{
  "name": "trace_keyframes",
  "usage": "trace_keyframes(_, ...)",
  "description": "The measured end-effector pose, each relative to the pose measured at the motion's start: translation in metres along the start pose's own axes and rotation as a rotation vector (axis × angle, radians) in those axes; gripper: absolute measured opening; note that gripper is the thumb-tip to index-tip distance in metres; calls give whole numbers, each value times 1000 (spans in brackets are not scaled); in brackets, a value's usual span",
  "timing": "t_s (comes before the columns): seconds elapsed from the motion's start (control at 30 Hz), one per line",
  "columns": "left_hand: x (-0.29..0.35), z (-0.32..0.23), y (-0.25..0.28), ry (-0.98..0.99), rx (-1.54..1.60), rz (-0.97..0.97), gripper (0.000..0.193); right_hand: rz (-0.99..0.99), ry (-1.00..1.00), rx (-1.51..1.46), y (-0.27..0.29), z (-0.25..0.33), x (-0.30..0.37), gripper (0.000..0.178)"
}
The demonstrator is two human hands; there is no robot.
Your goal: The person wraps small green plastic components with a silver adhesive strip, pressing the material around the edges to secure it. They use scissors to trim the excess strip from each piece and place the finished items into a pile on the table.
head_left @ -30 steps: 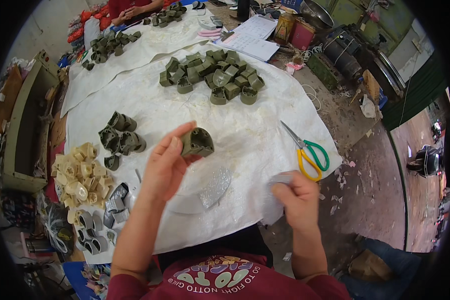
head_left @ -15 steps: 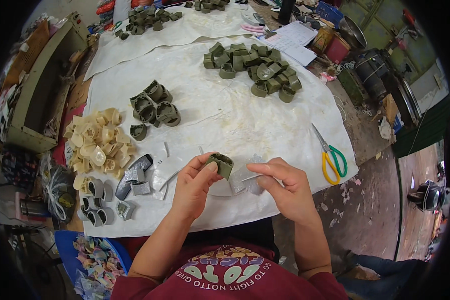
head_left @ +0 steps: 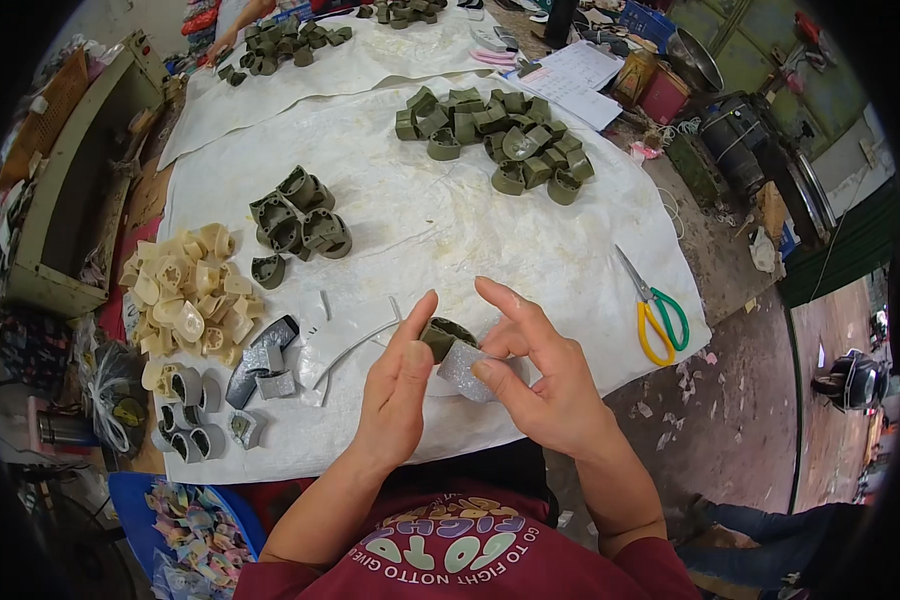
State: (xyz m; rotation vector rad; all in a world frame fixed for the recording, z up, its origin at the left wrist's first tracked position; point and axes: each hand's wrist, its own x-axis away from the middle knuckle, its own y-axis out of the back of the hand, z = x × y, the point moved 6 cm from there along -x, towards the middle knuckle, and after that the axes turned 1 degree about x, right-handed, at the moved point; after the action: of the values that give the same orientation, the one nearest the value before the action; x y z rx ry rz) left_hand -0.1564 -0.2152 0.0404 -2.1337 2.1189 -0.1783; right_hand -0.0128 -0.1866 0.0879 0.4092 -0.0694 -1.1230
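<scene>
Between my two hands is an olive-green hollow block shaped like a shoe heel. My left hand steadies its left side with fingers raised and thumb upright. A silver glitter strip lies against the block's near face. The thumb of my right hand presses on that strip, with the fingers curved behind. Left of my hands, silver-wrapped heels stand beside a dark curved tool with silver pieces on it. Several olive heels sit grouped farther off, next to a pile of beige heels.
Scissors with yellow and green handles lie at the right on the white sheet. More olive heels are heaped far right, near papers. A blue basin of scraps stands lower left. Another person's hand reaches in at the back.
The silver strip has come from the right onto the olive heel. My hands have drawn together, and my left fingers have straightened. Another person's arm has appeared at the back left.
</scene>
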Motion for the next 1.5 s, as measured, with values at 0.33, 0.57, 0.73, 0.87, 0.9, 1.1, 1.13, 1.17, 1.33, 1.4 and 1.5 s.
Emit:
trace_keyframes(0.33,-1,-10,0,-70,-190,-10,61,-26,39,-16,4,3,1,61)
trace_keyframes(0.57,-1,-15,1,-201,-277,0,50,-29,2,1,5,4,2,61)
trace_keyframes(0.73,-6,-5,-1,-88,93,-70,63,-197,202,302,10,13,1,56)
trace_keyframes(0.87,-6,-12,6,-213,159,-159,64,-391,334,426,11,2,35,54)
trace_keyframes(0.9,-7,-10,4,-219,138,-146,63,-222,97,114,0,-21,39,52)
trace_keyframes(1.1,-3,-11,-12,-342,-59,-81,58,-206,-162,-1247,-32,-43,28,32)
trace_keyframes(1.13,-2,-11,-11,-354,-86,-71,58,-222,-169,-1251,-32,-48,28,30)
trace_keyframes(1.17,-2,-12,-12,-366,-116,-58,58,-242,-173,-1258,-32,-56,28,28)
trace_keyframes(1.33,5,-13,-17,-332,-282,19,67,-220,-148,-1301,-24,-78,28,21)
trace_keyframes(1.4,9,-14,-20,-371,-314,21,77,-213,-166,-1284,-22,-82,27,20)
trace_keyframes(1.5,11,-15,-25,-400,-305,33,91,-134,-182,-1361,-23,-81,28,20)
